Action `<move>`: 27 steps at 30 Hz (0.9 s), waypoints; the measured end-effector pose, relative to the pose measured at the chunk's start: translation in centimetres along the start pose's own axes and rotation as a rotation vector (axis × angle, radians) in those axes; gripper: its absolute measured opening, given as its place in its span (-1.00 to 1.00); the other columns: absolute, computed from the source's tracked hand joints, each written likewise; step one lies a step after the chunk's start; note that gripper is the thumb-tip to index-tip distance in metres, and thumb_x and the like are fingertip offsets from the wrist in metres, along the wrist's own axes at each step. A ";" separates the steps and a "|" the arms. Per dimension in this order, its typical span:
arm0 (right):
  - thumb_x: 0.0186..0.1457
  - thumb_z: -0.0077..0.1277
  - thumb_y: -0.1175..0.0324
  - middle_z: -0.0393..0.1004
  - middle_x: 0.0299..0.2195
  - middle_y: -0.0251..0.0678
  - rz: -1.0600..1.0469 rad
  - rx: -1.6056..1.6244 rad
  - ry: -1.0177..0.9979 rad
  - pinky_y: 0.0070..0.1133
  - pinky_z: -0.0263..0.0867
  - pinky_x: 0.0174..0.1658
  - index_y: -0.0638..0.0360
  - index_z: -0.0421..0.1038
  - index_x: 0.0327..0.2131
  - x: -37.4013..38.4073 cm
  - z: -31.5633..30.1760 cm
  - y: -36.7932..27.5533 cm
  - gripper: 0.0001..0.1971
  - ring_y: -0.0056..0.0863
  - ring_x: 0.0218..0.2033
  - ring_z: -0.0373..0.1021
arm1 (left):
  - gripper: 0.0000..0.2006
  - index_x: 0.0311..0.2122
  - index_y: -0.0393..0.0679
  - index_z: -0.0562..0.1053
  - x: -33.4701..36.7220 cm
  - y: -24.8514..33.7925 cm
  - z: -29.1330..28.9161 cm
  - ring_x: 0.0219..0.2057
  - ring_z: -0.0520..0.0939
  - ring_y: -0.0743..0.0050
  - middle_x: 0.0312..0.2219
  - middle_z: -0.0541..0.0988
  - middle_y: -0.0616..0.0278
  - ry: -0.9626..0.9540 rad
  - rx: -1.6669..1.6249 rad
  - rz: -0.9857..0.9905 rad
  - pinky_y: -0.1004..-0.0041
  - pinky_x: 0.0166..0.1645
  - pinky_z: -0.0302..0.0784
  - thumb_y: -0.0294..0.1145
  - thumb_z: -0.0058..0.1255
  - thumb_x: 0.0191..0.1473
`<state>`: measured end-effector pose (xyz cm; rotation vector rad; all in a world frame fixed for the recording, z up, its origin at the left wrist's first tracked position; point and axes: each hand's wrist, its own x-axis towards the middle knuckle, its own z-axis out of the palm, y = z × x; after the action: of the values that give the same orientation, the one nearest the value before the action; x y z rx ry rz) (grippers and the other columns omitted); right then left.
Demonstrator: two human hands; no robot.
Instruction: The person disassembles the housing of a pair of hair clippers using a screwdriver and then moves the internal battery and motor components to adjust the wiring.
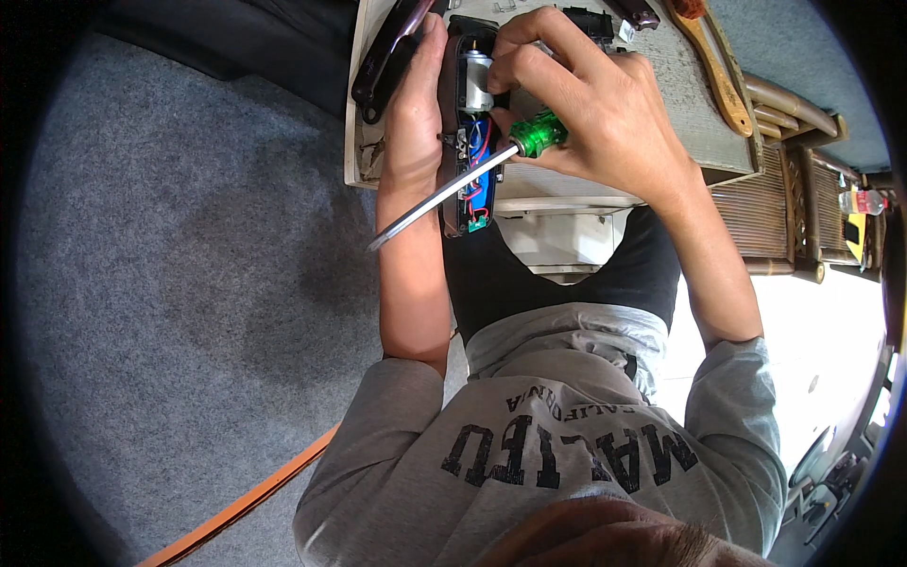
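Note:
My left hand (420, 104) is wrapped along the left side of an opened hair clipper (453, 203), gripping its dark, long body upright. Inside the clipper are a silver motor (478, 80) near the top, a blue battery (484, 180) with red and black wires, and a small green circuit board (478, 225) at the near end. In the lower part of my right hand (595, 109) rests a screwdriver (444, 196) with a clear green handle, its shaft crossing over the clipper toward my left forearm. The curled thumb and index finger of that hand are at the motor; their tips are partly hidden.
A glossy maroon-black casing (389, 57) lies on the worn wooden tabletop (675, 104), left of my hands. Black parts (590, 24) and a wooden-handled brush (720, 80) are at the far right. A bamboo bench (756, 213) stands right, grey carpet (208, 227) left.

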<state>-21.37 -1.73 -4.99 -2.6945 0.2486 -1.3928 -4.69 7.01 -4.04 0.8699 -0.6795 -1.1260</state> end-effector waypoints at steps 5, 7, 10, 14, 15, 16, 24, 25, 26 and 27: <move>-0.26 0.47 0.16 0.51 -0.05 -0.42 -0.001 -0.029 0.022 -0.49 0.56 -0.40 -0.01 0.49 -0.07 0.3 -0.2 -0.2 -0.40 -0.38 -0.37 0.63 | -0.56 0.07 -0.22 0.53 0.0 -0.1 0.1 -0.13 0.77 0.42 -0.14 0.69 0.10 -0.017 -0.052 -0.007 0.44 -0.03 0.77 -0.01 -0.08 0.44; -0.26 0.47 0.16 0.51 -0.05 -0.42 0.002 -0.029 0.042 -0.49 0.56 -0.40 -0.02 0.50 -0.06 0.4 -0.2 -0.3 -0.40 -0.38 -0.37 0.63 | -0.54 0.08 -0.23 0.53 0.1 -0.3 -0.2 -0.11 0.77 0.42 -0.13 0.69 0.10 -0.015 -0.086 0.002 0.44 -0.02 0.77 0.00 -0.06 0.43; -0.26 0.47 0.19 0.53 -0.05 -0.45 0.025 -0.035 0.038 -0.51 0.56 -0.41 -0.05 0.51 -0.03 0.5 -0.3 -0.5 -0.38 -0.40 -0.36 0.64 | -0.53 0.08 -0.24 0.52 0.5 -0.5 -0.7 -0.12 0.77 0.41 -0.13 0.69 0.10 -0.043 -0.101 0.014 0.43 -0.02 0.77 0.01 -0.05 0.42; -0.22 0.44 0.20 0.54 -0.08 -0.47 0.020 -0.041 0.043 -0.53 0.54 -0.44 -0.06 0.53 -0.03 0.4 -0.2 -0.4 -0.42 -0.44 -0.39 0.64 | -0.52 0.08 -0.26 0.52 0.2 -0.3 -0.1 -0.11 0.77 0.38 -0.13 0.69 0.08 -0.002 -0.050 0.003 0.42 -0.01 0.77 0.02 -0.05 0.42; -0.20 0.43 0.20 0.55 -0.08 -0.47 0.018 -0.030 0.037 -0.54 0.54 -0.45 -0.05 0.54 -0.04 0.4 -0.2 -0.4 -0.45 -0.45 -0.40 0.63 | -0.51 0.09 -0.26 0.52 0.1 -0.2 0.0 -0.11 0.77 0.36 -0.13 0.69 0.07 0.008 -0.033 0.007 0.41 -0.01 0.77 0.02 -0.06 0.42; -0.20 0.43 0.20 0.55 -0.08 -0.47 0.018 -0.030 0.037 -0.54 0.54 -0.45 -0.05 0.54 -0.04 0.4 -0.2 -0.4 -0.45 -0.45 -0.40 0.63 | -0.50 0.09 -0.27 0.51 0.1 -0.2 0.1 -0.10 0.77 0.34 -0.13 0.69 0.05 0.019 -0.015 0.011 0.40 0.00 0.77 0.02 -0.06 0.42; -0.21 0.43 0.18 0.56 -0.08 -0.47 0.010 -0.058 0.065 -0.54 0.53 -0.46 -0.06 0.54 -0.06 0.4 -0.1 -0.4 -0.46 -0.43 -0.41 0.63 | -0.53 0.10 -0.25 0.51 0.2 -0.3 0.0 -0.09 0.76 0.34 -0.11 0.68 0.05 -0.014 -0.044 0.024 0.38 0.02 0.76 0.00 -0.09 0.44; -0.21 0.43 0.18 0.56 -0.08 -0.47 0.011 -0.058 0.065 -0.54 0.53 -0.46 -0.06 0.54 -0.06 0.4 -0.1 -0.4 -0.46 -0.43 -0.41 0.63 | -0.53 0.10 -0.24 0.51 0.2 -0.3 0.0 -0.09 0.76 0.35 -0.11 0.68 0.06 -0.014 -0.036 0.030 0.39 0.02 0.75 0.00 -0.09 0.44; -0.22 0.43 0.18 0.56 -0.08 -0.47 0.010 -0.060 0.067 -0.53 0.53 -0.45 -0.06 0.54 -0.06 0.3 -0.1 -0.4 -0.45 -0.43 -0.41 0.63 | -0.53 0.10 -0.24 0.51 0.1 -0.4 0.1 -0.09 0.76 0.35 -0.11 0.68 0.06 -0.015 -0.036 0.030 0.39 0.02 0.75 0.00 -0.09 0.44; -0.23 0.44 0.17 0.56 -0.08 -0.47 0.009 -0.062 0.070 -0.53 0.53 -0.45 -0.06 0.54 -0.06 0.3 -0.1 -0.4 -0.44 -0.42 -0.41 0.63 | -0.53 0.10 -0.24 0.51 0.1 -0.4 0.3 -0.09 0.76 0.36 -0.11 0.68 0.08 -0.002 -0.039 0.036 0.39 0.01 0.75 0.00 -0.08 0.44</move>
<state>-21.25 -1.41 -4.58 -2.6933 0.3137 -1.5029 -5.05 6.75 -4.24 0.8209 -0.6703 -1.1045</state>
